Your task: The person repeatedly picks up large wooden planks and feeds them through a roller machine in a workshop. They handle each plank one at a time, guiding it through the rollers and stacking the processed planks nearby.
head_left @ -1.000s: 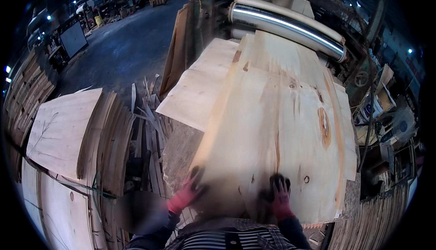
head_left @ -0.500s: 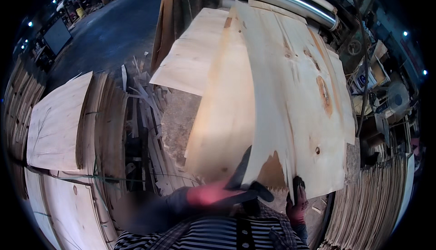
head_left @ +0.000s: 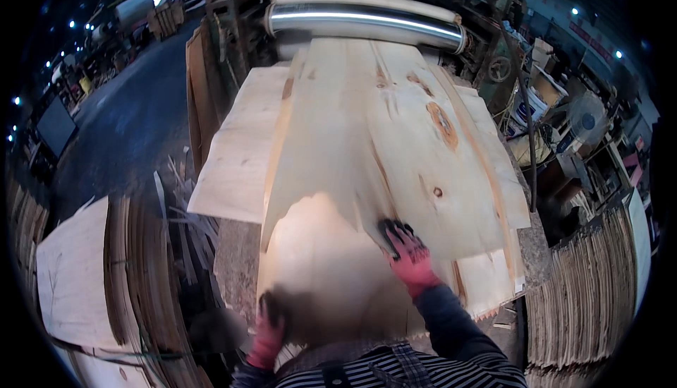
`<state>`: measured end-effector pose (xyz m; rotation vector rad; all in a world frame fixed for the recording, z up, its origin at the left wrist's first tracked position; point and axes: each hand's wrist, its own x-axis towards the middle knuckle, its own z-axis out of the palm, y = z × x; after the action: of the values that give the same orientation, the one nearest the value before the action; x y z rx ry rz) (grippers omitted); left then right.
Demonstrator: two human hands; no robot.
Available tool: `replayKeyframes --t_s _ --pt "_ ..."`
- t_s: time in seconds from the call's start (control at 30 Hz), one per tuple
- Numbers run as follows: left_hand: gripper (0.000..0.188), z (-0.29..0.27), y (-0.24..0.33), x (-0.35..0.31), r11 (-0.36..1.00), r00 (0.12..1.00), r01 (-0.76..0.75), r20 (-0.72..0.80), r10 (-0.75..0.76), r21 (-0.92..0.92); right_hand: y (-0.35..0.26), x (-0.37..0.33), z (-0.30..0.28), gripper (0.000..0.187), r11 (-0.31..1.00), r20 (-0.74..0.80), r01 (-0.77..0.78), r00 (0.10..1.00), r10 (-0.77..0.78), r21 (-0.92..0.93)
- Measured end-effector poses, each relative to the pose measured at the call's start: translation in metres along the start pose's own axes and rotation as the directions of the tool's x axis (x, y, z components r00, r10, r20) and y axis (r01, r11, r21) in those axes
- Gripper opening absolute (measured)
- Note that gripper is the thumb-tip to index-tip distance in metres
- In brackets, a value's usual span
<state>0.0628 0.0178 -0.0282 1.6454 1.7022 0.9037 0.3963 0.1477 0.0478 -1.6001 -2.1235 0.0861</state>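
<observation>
A pale, knotty veneer sheet [head_left: 338, 120] lies over other sheets, its far end close to a shiny roller [head_left: 367, 21]. Its near edge is ragged and curves around a bare patch of the veneer sheet beneath [head_left: 317, 275]. On the upper sheet's near part rests my right hand [head_left: 409, 261], in a pink glove with dark fingertips, fingers spread and laid down. My left hand [head_left: 268, 335], gloved alike, is at the near left corner of the lower sheet; its fingers are smeared by motion, so their grip is unclear.
Another wide veneer sheet [head_left: 229, 148] sticks out on the left over the worktable [head_left: 236, 254]. Upright veneer stacks flank me at left [head_left: 134, 268] and right [head_left: 578, 303]. Thin wood scraps [head_left: 187, 211] lie beside the left stack. A fan [head_left: 587, 121] stands at far right.
The upper veneer sheet, raised and bowed before, now lies flatter. My right hand has moved from its near edge onto its surface; my left hand has drawn back leftward. The view has shifted.
</observation>
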Motion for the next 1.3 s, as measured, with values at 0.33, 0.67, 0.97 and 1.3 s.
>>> replayKeyframes --t_s 0.33,0.67,0.97,1.3 --pt "0.084 0.013 0.033 0.022 0.933 0.984 0.159 0.021 -0.175 0.323 0.085 0.146 0.077 0.069 0.908 -0.243 -0.32 0.935 0.257 -0.271" --pt "0.06 -0.015 0.0 0.043 0.651 0.913 0.391 0.187 -0.362 -0.651 -0.007 -0.088 0.015 0.071 0.997 0.235 -0.041 0.97 0.056 -0.067" --pt "0.054 -0.048 0.185 0.044 0.769 0.836 0.397 0.543 -0.078 -0.5 -0.056 -0.183 -0.014 0.068 0.985 0.52 -0.032 0.846 0.116 -0.168" --pt "0.044 -0.049 0.174 0.042 0.5 0.936 0.258 0.342 0.083 -0.827 -0.079 -0.207 -0.047 0.039 0.104 0.495 -0.616 0.711 0.5 0.781"
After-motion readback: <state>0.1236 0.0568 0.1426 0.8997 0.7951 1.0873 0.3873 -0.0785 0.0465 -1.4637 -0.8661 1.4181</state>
